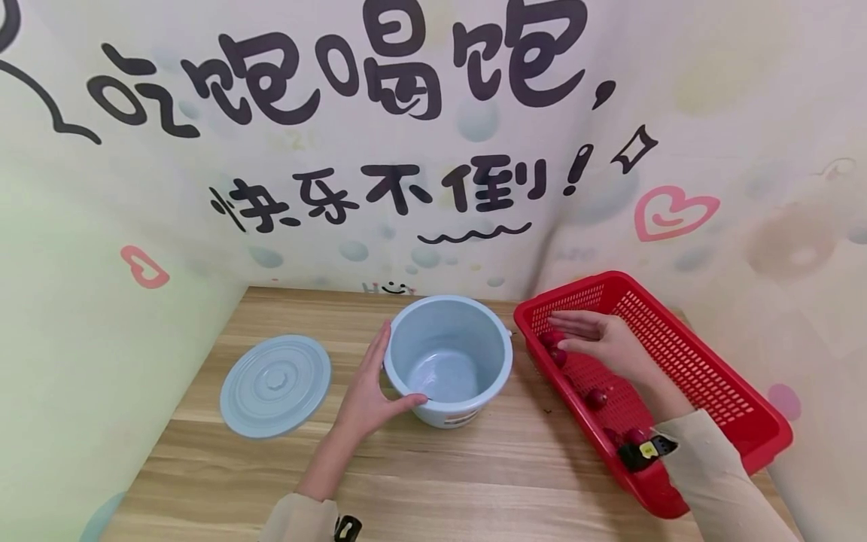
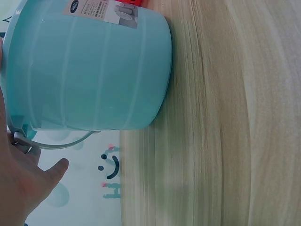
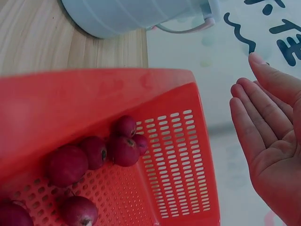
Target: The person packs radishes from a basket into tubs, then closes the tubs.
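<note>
In the head view my left hand (image 1: 366,392) lies along the left side of a light-blue plastic bucket (image 1: 449,412), its fingers fairly straight and its thumb at the front rim. The bucket stands upright without its lid, and no contents show inside. Its wire handle (image 2: 61,145) hangs by that hand in the left wrist view. My right hand (image 1: 605,342) hovers over the far left end of a red perforated basket (image 1: 704,354), fingers extended, holding nothing. Below it in the basket lie several small dark-red round fruits (image 3: 125,150), with more along its left side.
The bucket's blue lid (image 1: 275,386) lies flat on the wooden table (image 1: 433,482), left of the bucket. A printed wall sheet (image 1: 413,143) rises right behind the table's back edge. Part of a blue round object (image 1: 101,519) shows at the lower left.
</note>
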Tool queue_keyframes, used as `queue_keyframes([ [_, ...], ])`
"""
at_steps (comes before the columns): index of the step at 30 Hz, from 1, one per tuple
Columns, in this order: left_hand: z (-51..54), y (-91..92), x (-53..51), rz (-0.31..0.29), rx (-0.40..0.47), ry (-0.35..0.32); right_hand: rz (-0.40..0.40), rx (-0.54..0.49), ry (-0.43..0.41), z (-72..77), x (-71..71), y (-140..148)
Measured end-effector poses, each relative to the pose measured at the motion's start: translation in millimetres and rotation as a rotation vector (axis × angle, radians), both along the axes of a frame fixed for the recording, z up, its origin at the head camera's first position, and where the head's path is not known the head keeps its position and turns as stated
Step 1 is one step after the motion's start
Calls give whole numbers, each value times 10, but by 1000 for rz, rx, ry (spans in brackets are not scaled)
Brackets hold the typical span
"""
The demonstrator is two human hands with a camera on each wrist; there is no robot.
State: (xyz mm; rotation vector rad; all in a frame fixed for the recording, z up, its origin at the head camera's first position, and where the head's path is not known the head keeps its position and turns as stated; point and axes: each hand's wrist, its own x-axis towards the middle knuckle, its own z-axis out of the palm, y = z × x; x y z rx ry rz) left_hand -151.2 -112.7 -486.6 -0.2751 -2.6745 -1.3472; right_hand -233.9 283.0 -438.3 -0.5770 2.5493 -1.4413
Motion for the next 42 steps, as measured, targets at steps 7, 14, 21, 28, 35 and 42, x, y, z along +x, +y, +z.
queue_keyframes([
  [7,20,5,3,1,9,4,19,-52,-6,-81,-60,95],
  [14,23,16,5,2,6,-6,7,-23,-7,-190,-110,191],
  [21,19,19,4,3,7,-8,-4,-13,-4,-282,-136,258],
  [28,10,6,8,0,8,-4,-8,-56,-12,-399,-172,290],
  [35,4,0,2,-6,16,3,-26,-42,-22,-519,-195,311],
  [42,-5,-3,-1,-4,17,-14,-61,-14,-69,-618,-212,352],
])
